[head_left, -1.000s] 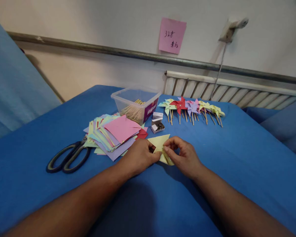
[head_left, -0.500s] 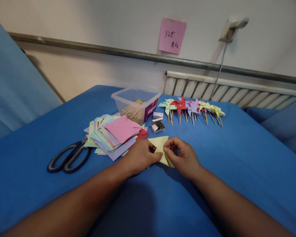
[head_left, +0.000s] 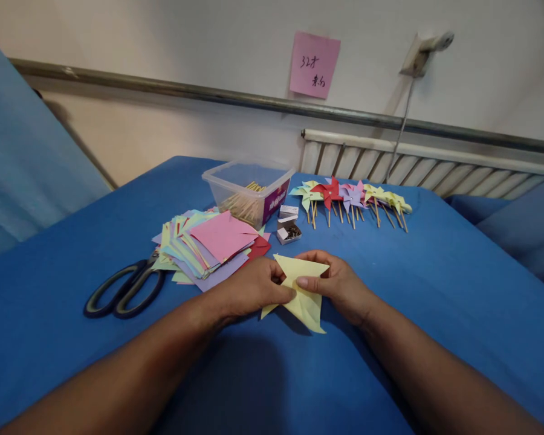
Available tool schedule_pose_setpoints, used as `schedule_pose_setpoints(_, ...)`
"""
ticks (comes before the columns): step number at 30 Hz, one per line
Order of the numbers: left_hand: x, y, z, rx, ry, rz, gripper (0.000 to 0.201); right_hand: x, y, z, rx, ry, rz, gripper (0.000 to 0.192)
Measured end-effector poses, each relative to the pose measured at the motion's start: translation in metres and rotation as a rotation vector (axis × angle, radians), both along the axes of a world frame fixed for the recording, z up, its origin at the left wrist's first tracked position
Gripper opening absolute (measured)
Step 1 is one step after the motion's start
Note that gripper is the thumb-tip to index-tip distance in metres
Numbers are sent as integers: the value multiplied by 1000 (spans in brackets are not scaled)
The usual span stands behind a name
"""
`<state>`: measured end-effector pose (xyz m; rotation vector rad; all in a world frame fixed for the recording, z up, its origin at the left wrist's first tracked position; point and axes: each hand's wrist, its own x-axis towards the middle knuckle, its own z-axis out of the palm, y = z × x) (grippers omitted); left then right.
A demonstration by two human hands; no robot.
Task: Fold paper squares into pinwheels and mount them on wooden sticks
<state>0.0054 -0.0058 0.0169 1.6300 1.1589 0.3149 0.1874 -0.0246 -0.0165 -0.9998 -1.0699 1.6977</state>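
Between my hands is a pale yellow paper pinwheel (head_left: 306, 302), its corners pointing outward, a little above the blue cloth. My left hand (head_left: 260, 285) pinches it from the left, thumb lying near the centre. From the right, my right hand (head_left: 338, 284) grips it with the thumb on top and the fingers behind. The paper hides part of the fingers of both hands. Just beyond, a small box of metal fasteners (head_left: 290, 232) stands with its lid up. A stack of coloured paper squares (head_left: 224, 235) lies to the left of my hands.
Large dark-handled scissors (head_left: 126, 290) lie left, blades partly under the paper. A clear plastic tub (head_left: 213, 176) holds wooden sticks (head_left: 245, 202). Several finished pinwheels (head_left: 353, 194) on sticks lie at the back right. Behind the blue-covered table (head_left: 435, 272) are a radiator (head_left: 417, 166) and a wall rail (head_left: 208, 93).
The yellow paper has been turned and spread, so more pointed corners show. My right thumb has moved flat across its middle, while my left hand keeps its pinch.
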Motion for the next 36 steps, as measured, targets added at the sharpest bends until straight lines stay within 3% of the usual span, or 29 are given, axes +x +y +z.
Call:
schedule_pose_setpoints(5,-2,1,-3,-14,2,-46,15,-1,-2,0,38,-102,42,43)
schedule_pose_setpoints(9,2,1,-1,12,15,39,14,-4,-2,-4,69,-116,-14,37)
schedule_pose_setpoints(13,10,0,-2,3,-174,293,22,-12,-1,-6,88,-35,-294,41)
schedule_pose_setpoints(15,13,-2,-4,-45,-373,436,40,-16,0,-7,76,22,-449,45)
schedule_pose_setpoints(17,17,-5,-7,-179,-553,446,46,-19,1,-7,60,48,-549,48)
schedule_pose_setpoints(19,20,-8,-9,-321,-682,393,36,-21,1,-8,64,54,-597,47)
schedule_pose_setpoints(24,24,-12,-13,-454,-823,376,28,-26,-2,-9,126,7,-606,42)
schedule_pose_setpoints(36,20,-7,-17,-351,-705,481,20,-26,-5,-11,153,83,-464,44)
